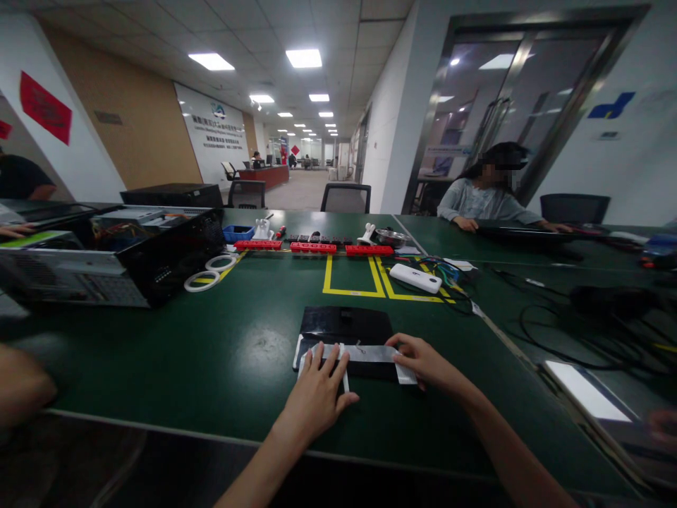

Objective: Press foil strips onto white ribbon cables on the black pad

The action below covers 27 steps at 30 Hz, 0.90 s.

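Note:
A black flat device with a glossy surface lies on the green table in front of me. Across its near part runs a silvery-white strip, whose right end bends down over the edge. My left hand rests flat on the strip's left part, fingers spread. At the right end, my right hand has its thumb and fingers closed on the strip. What the device is, and its side under my left hand, I cannot make out.
An opened computer case stands at the left, beside two white rings. Red holders line the middle, behind yellow tape outlines. A white device and cables lie right of them. A person sits across the table.

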Each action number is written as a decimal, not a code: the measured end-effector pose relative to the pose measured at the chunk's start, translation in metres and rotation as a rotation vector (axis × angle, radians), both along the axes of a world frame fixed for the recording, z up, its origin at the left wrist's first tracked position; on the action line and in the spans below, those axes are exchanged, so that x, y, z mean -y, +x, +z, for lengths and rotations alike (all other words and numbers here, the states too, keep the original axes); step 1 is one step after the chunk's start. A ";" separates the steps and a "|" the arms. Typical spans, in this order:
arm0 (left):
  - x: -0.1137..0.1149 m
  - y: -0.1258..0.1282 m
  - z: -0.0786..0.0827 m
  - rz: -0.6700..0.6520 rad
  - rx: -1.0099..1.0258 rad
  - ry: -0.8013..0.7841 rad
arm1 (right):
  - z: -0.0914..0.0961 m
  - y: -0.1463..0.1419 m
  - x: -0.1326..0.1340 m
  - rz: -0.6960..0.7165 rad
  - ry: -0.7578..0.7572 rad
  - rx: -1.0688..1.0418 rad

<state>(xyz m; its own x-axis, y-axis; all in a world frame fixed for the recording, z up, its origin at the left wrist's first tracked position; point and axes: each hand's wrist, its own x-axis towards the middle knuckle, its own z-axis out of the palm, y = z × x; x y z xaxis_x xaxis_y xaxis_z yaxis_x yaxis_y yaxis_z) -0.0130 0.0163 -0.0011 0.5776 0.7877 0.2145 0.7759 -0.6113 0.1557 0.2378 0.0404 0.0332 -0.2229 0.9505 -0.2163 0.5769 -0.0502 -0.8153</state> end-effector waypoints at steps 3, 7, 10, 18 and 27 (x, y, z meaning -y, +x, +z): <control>-0.001 -0.002 0.001 -0.017 -0.003 -0.012 | 0.000 0.000 0.000 -0.008 -0.009 -0.014; -0.001 -0.001 0.003 -0.027 -0.002 -0.019 | 0.001 0.000 0.001 -0.026 -0.023 -0.037; 0.000 0.001 0.008 -0.013 -0.007 -0.051 | 0.002 0.000 0.001 -0.028 -0.033 -0.048; 0.001 -0.040 0.025 0.046 0.255 -0.039 | 0.006 -0.001 0.002 -0.018 -0.057 -0.064; 0.000 -0.085 -0.017 0.201 0.301 0.140 | 0.024 -0.002 0.001 0.026 -0.090 -0.150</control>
